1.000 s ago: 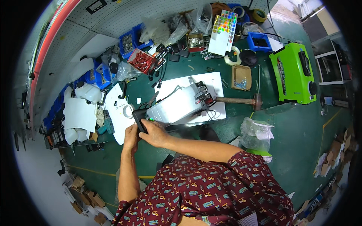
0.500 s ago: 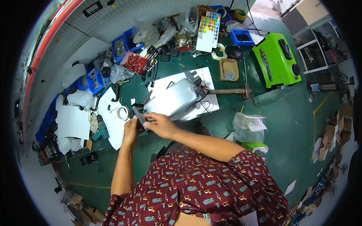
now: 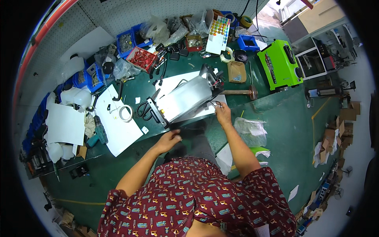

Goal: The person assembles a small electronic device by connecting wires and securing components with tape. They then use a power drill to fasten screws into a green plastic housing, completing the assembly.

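A silver metal case (image 3: 184,98) lies slantwise on white paper at the front edge of the workbench. Across its near left end is a black end bracket (image 3: 158,113), with a loop of black cable beside it. Black fittings and wires (image 3: 213,79) crowd its far right end. My right hand (image 3: 223,114) pinches a thin black cable (image 3: 215,102) beside that far end. In front of the bench edge, close to the bracket, my left hand (image 3: 169,141) hangs empty, fingers loosely bent and apart.
A hammer (image 3: 237,92) lies right of the case, near a green machine (image 3: 279,65). A tape roll (image 3: 126,113) and a cordless drill (image 3: 99,132) are at left. Behind are a box of red parts (image 3: 141,59) and a cardboard box (image 3: 237,72).
Both hands have left the black bracket, which now sits against the case's near end. My right hand has moved right to the thin cable; my left has drawn back toward me, now empty.
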### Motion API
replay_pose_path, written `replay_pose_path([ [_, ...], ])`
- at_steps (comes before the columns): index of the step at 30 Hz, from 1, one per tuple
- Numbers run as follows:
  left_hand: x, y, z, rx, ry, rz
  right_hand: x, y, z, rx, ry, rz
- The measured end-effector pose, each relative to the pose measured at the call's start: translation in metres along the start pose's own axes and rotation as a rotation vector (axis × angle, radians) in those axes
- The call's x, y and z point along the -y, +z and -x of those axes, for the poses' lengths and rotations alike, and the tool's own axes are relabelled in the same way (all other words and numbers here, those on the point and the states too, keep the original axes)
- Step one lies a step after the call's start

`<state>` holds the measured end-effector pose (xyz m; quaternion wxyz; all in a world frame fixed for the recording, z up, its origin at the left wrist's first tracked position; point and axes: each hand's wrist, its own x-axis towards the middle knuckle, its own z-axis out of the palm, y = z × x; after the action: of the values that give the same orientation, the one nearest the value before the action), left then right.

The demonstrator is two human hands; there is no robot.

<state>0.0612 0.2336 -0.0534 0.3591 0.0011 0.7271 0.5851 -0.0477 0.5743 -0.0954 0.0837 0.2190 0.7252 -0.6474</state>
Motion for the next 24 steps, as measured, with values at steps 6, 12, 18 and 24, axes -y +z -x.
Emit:
replay_pose_path([
  [6, -0.034, 0.052, -0.072, -0.081, -0.194, 0.295, 0.06, -0.027, 0.021, 0.099, 0.296, -0.088],
  [12, -0.065, 0.072, -0.092, 0.056, -0.269, 0.45, 0.066, -0.054, 0.03, 0.27, 0.352, -0.171],
  [18, -0.126, 0.061, -0.049, -0.135, -0.067, 0.045, 0.103, -0.039, 0.076, -0.069, -0.909, 0.697],
  [24, -0.198, 0.028, -0.024, -0.321, 0.306, -0.331, 0.148, -0.001, 0.101, 0.406, -0.932, 0.516],
])
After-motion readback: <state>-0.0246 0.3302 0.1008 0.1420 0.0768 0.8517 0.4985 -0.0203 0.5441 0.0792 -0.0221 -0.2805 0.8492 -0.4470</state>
